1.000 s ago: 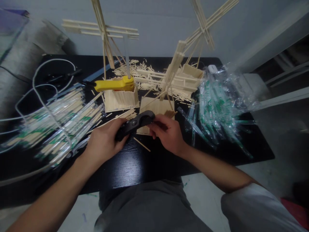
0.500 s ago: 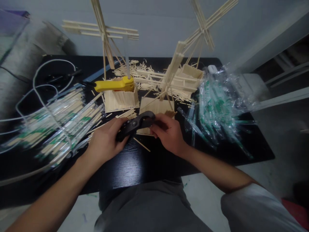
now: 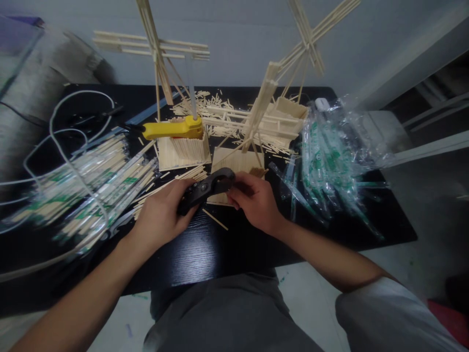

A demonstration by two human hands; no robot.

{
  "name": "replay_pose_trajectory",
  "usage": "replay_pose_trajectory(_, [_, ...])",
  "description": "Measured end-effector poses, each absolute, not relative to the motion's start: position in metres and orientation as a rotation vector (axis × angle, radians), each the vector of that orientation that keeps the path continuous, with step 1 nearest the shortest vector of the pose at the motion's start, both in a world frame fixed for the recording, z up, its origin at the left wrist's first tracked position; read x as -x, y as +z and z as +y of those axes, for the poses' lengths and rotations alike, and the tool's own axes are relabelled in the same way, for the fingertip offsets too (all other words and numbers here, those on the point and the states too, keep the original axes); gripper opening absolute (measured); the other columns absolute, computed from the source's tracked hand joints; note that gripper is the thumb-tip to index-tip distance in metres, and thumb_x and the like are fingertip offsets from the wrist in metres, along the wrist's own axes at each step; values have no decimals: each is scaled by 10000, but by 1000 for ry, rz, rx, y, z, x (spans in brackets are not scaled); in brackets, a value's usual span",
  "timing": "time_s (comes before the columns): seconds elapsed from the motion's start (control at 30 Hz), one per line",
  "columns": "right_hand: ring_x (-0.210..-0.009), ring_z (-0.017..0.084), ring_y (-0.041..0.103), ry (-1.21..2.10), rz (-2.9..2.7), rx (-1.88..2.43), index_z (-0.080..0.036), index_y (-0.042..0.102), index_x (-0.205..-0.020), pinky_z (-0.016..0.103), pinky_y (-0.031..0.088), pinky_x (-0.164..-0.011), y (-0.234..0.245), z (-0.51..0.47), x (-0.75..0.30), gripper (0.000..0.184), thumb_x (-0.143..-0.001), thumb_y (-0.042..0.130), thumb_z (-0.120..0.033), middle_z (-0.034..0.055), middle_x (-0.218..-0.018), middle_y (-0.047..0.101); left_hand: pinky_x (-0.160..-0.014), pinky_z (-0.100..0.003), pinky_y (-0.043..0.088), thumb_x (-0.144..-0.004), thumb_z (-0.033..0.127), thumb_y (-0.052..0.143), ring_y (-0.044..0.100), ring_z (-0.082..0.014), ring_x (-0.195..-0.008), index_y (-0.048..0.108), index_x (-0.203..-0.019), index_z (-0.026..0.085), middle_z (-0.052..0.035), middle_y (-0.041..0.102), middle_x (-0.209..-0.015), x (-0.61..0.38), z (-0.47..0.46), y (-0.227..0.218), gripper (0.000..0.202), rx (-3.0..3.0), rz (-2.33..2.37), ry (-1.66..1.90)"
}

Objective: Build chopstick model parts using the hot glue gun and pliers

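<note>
My left hand [image 3: 161, 215] is wrapped round the handles of a black cutter [image 3: 207, 188], whose curved jaw points right over the black table [image 3: 205, 254]. My right hand [image 3: 254, 200] is closed in a pinch right at the jaw; what its fingers hold is hidden. A small brown piece of wood [image 3: 258, 172] lies just above that hand. Behind the cutter is a flat panel of glued sticks [image 3: 234, 164]. A loose stick [image 3: 215, 219] lies on the table below the cutter.
A yellow tool [image 3: 172, 129] rests on a stick block [image 3: 186, 149]. Two tall stick windmill frames [image 3: 157, 49] [image 3: 304, 44] rise at the back amid stick offcuts. Wrapped chopsticks [image 3: 91, 188] and white cable [image 3: 62, 146] lie left; empty plastic wrappers [image 3: 330, 161] lie right.
Nearly nothing has moved. My left hand and the cutter have crept slightly to the right, toward my right hand's pinch.
</note>
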State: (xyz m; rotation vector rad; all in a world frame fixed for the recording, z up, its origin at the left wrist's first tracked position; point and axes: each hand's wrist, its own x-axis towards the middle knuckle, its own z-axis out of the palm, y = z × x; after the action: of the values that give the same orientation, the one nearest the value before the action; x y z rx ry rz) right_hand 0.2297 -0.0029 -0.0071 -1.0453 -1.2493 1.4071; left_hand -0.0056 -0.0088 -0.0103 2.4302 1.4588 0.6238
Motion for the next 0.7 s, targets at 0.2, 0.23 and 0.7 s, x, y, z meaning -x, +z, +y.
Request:
replay_pose_trajectory(0.2, [-489, 90, 485, 1408, -1231, 1048, -190, 675, -888, 238, 418, -488, -7, -3, -229, 343, -859, 829, -495, -57, -597, 578, -808, -313, 587, -963, 292, 585, 768, -243, -957, 604, -1249, 180, -89, 780, -1086, 7, -8, -12, 308, -2459, 1425, 651])
replay_pose_trajectory(0.23, [-487, 89, 483, 1410, -1228, 1038, -188, 676, -886, 237, 417, -485, -8, -3, -229, 346, -857, 831, -496, -57, -595, 578, -798, -312, 585, -962, 294, 583, 768, -243, -945, 606, -1241, 181, -87, 781, -1076, 7, -8, -12, 301, -2457, 1424, 651])
replay_pose_trajectory(0.7, [-494, 83, 475, 1492, -1169, 1023, -176, 687, -873, 225, 387, -476, -7, -1, -229, 373, -816, 861, -501, -60, -582, 580, -718, -313, 553, -950, 312, 555, 760, -252, -860, 611, -1177, 179, -75, 768, -980, 6, -9, -12, 269, -2437, 1479, 594])
